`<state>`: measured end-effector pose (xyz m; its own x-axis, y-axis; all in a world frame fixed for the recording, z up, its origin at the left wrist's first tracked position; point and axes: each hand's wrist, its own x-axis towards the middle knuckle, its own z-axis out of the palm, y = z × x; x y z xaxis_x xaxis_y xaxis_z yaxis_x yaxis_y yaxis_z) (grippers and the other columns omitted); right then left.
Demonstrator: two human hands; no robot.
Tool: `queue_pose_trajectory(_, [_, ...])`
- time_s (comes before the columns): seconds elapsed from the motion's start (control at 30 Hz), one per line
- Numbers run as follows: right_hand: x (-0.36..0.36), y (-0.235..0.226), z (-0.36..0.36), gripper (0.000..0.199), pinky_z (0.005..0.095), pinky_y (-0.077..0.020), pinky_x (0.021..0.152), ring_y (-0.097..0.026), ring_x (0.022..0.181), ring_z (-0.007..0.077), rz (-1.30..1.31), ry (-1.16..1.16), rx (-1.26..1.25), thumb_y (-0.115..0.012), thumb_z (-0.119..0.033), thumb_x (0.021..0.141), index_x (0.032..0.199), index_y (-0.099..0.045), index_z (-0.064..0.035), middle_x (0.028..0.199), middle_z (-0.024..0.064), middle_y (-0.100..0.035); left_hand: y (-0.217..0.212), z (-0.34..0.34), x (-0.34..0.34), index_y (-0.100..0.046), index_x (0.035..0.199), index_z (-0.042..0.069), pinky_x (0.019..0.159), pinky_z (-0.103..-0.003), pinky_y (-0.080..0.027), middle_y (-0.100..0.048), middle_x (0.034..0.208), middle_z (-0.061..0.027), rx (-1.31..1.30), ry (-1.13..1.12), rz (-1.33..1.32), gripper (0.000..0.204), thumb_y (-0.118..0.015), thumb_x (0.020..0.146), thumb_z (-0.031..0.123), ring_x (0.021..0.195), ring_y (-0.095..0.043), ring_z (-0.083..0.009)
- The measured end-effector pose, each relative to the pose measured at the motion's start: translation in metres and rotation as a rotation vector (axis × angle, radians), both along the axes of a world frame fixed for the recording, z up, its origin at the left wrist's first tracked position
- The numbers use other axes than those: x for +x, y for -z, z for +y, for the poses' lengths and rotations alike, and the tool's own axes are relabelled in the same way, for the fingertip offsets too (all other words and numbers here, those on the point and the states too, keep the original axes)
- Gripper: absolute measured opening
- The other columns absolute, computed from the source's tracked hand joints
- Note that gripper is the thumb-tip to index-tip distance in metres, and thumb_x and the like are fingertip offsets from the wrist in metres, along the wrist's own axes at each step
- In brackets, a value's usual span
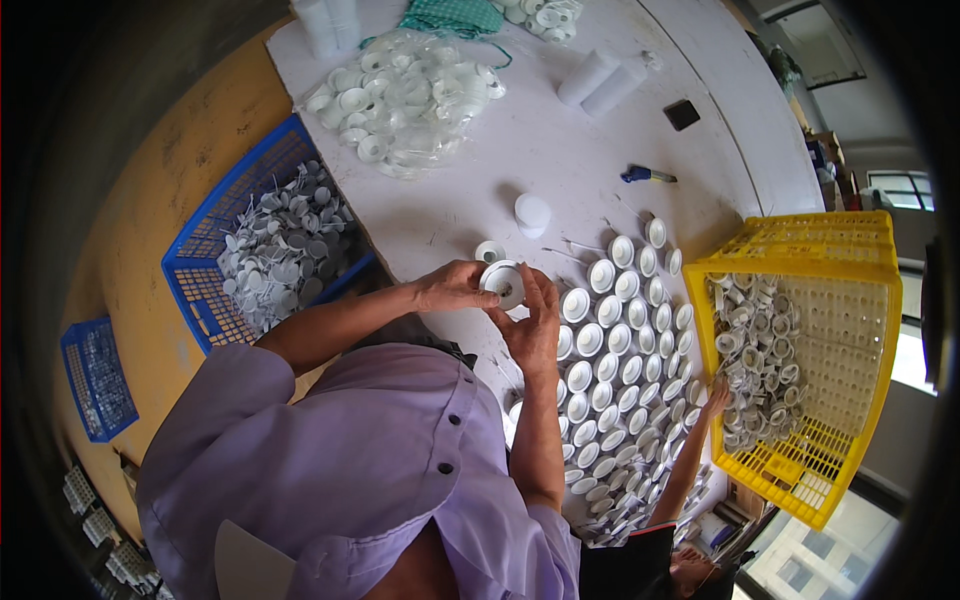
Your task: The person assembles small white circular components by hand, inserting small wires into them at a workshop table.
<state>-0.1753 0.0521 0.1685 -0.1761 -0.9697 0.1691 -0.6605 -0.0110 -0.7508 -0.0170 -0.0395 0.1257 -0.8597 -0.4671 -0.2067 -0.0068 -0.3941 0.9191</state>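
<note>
Between both hands, over the table, is a white round lamp housing [503, 284], its hollow side facing up. My left hand [455, 287] is closed on its left rim. With thumb and fingers, my right hand [535, 325] grips the right and lower side. Just beyond my fingertips a smaller white round cup [489, 252] sits on the table. A short stack of white discs [532, 212] stands farther back. To the right, many white round fittings [608, 311] with wires lie in rows; some are hidden behind my right forearm.
A yellow crate [868, 395] of fittings stands at right, with another person's hand [717, 397] at its near side. Blue baskets [190, 255] of white parts are at left. Farther back lie a bag of white cups [410, 100], white bottles [612, 85] and a blue cutter [648, 174].
</note>
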Motion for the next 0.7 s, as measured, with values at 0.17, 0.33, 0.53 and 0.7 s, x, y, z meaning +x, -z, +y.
queue_pose_trajectory(0.17, [-0.004, -0.006, 0.011, 0.072, 0.0358, -0.0517, 0.073, -0.055, 0.104, 0.0283, -0.227, 0.081, -0.006, -0.082, -0.014, 0.066, 0.129, -0.048, -0.0045, 0.119, 0.0175, -0.052, 0.013, 0.004, -0.012, -0.047, 0.122, -0.001, 0.089, -0.030, -0.046, -0.058, 0.113, -0.0089, -0.078, 0.019, -0.017, 0.045, -0.065, 0.087, 0.021, 0.103, -0.055, -0.0156])
queue_pose_trajectory(0.33, [-0.024, 0.022, 0.037, 0.053, 0.0269, -0.0506, 0.062, -0.061, 0.082, 0.0161, -0.594, 0.284, 0.065, -0.073, -0.016, 0.079, 0.124, -0.051, 0.0019, 0.103, 0.0139, -0.061, 0.003, 0.013, -0.025, -0.054, 0.100, -0.002, 0.071, -0.026, -0.046, -0.059, 0.088, -0.0052, -0.104, -0.033, -0.036, 0.028, -0.063, 0.083, 0.018, 0.081, -0.055, -0.0097])
queue_pose_trajectory(0.53, [-0.017, 0.019, 0.036, 0.029, 0.0197, -0.0440, 0.054, -0.055, 0.059, 0.0059, -0.647, 0.379, 0.125, -0.065, -0.016, 0.087, 0.108, -0.062, 0.0035, 0.070, 0.0037, -0.063, -0.002, 0.017, -0.032, -0.054, 0.097, -0.002, 0.064, -0.024, -0.044, -0.057, 0.082, -0.0034, -0.175, -0.020, -0.080, 0.024, -0.061, 0.083, 0.016, 0.074, -0.053, -0.0084])
queue_pose_trajectory(0.7, [-0.012, 0.013, 0.035, 0.024, 0.0188, -0.0395, 0.046, -0.052, 0.053, 0.0044, -0.631, 0.442, 0.124, -0.065, -0.013, 0.086, 0.104, -0.060, 0.0032, 0.065, 0.0036, -0.061, -0.001, 0.017, -0.033, -0.052, 0.106, -0.003, 0.071, -0.027, -0.047, -0.059, 0.091, -0.0064, -0.197, 0.048, -0.165, 0.029, -0.060, 0.086, 0.016, 0.083, -0.056, -0.0104])
